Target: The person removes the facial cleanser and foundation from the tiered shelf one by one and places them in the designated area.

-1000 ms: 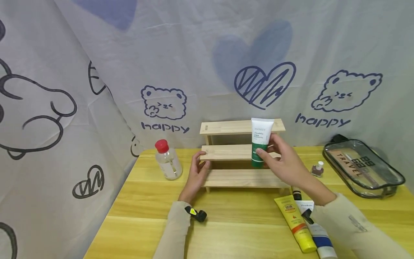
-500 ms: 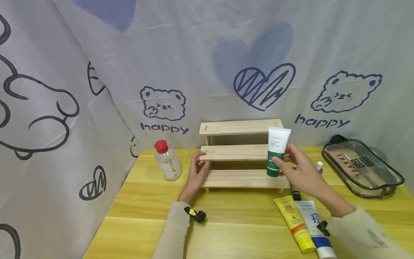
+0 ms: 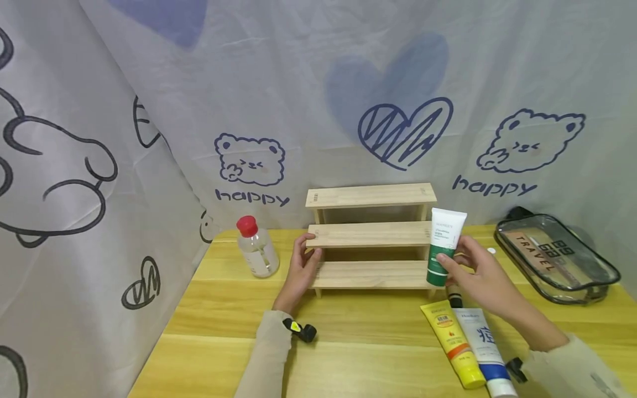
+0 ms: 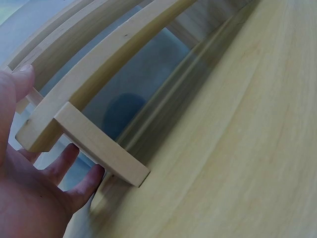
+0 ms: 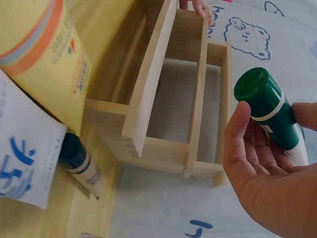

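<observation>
A three-tier wooden display rack (image 3: pixel 368 235) stands on the table against the curtain. My left hand (image 3: pixel 301 271) holds its left end at the middle tier; in the left wrist view the thumb (image 4: pixel 24 82) lies in front and the other fingers reach round the side. My right hand (image 3: pixel 485 279) pinches a white-and-green cream tube (image 3: pixel 444 249) between thumb and fingers, cap down, in front of the rack's right end. In the right wrist view the tube's green cap (image 5: pixel 252 84) points toward the rack, apart from it.
Right of centre lie a yellow tube (image 3: pixel 454 345) and a white-and-blue tube (image 3: pixel 483 342), with a dark-capped small tube (image 3: pixel 454 296) behind. A clear travel pouch (image 3: pixel 557 257) sits at the right, partly hiding nothing of the rack. A red-capped bottle (image 3: pixel 259 251) stands left.
My right hand has carried the cream tube right and down, from in front of the middle tier to the rack's right end. My left hand stays at the rack's left end.
</observation>
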Available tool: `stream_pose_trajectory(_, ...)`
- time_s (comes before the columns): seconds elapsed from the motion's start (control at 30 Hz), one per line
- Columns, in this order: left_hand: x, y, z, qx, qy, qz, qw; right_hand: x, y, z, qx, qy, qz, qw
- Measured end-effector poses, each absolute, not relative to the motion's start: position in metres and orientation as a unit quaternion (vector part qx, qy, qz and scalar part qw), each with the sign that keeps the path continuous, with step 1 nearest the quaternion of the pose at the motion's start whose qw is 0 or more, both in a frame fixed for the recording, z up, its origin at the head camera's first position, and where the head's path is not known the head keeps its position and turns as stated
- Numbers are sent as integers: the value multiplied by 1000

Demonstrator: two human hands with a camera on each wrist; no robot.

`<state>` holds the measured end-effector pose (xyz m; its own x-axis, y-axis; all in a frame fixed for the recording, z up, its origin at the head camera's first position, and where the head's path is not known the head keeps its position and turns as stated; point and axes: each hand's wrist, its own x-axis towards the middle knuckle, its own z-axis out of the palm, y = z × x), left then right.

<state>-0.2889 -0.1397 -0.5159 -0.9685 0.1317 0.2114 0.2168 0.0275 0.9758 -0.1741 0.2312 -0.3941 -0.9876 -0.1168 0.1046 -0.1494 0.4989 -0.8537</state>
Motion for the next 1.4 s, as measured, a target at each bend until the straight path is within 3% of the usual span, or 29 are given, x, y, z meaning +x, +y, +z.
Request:
stream_pose_trajectory(0.93, -288, -140, -519, -132, -720, -680, 41, -151, 274, -449, -14, -836, 537, -111)
stream_pose_trajectory(1.4, -288, -140, -518, -125, -719, -683, 34, -145, 294, -466, -51, -854, 497, -144)
